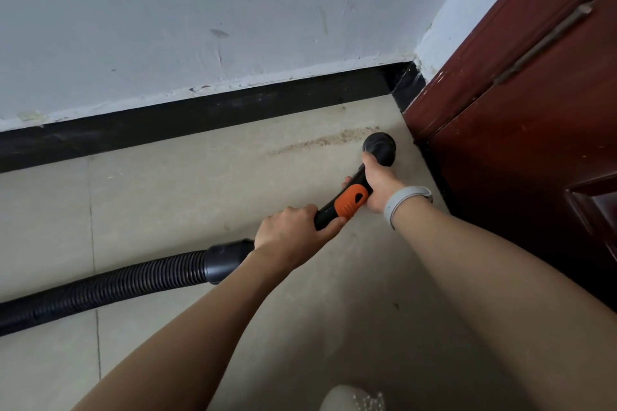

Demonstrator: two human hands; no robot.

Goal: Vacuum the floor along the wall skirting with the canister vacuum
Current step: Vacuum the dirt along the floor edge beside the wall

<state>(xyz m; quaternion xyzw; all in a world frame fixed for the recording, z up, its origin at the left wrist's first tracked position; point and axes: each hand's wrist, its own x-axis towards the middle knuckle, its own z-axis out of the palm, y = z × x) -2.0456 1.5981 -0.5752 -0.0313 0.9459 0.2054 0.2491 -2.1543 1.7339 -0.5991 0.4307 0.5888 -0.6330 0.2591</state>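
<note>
Right of centre in the frame, the vacuum's rigid black wand (pixel 347 197) slants from the lower left up toward the corner; its round nozzle (pixel 380 147) sits on the pale tiled floor (pixel 160 210), near the black skirting (pixel 200 117) but not against it, and close to the dark red door (pixel 517 117) at the right; a streak of brownish dust (pixel 320 141) lies on the floor just left of the nozzle, running along the skirting and apart from it.

The left hand (pixel 293 237) is wrapped round the lower end of the wand, thumb lying along it toward the orange collar (pixel 352 203); the right hand (pixel 380 183), with a grey band (pixel 405 202) on its wrist, is closed round the wand just behind the nozzle; both are holding, neither is spread.

The wand looks like hard, smooth plastic, stiff and probably light, so it should steer precisely from this two-handed hold: the forward hand to press and aim, the rear one to push; the ridged orange collar seems the least slippery place to take. The ribbed black hose (pixel 110 287) trailing to the lower left is flexible and will likely drag and tug sideways, more so with a canister behind it, out of view; slack there should make a sweep leftward along the dust easier.
</note>
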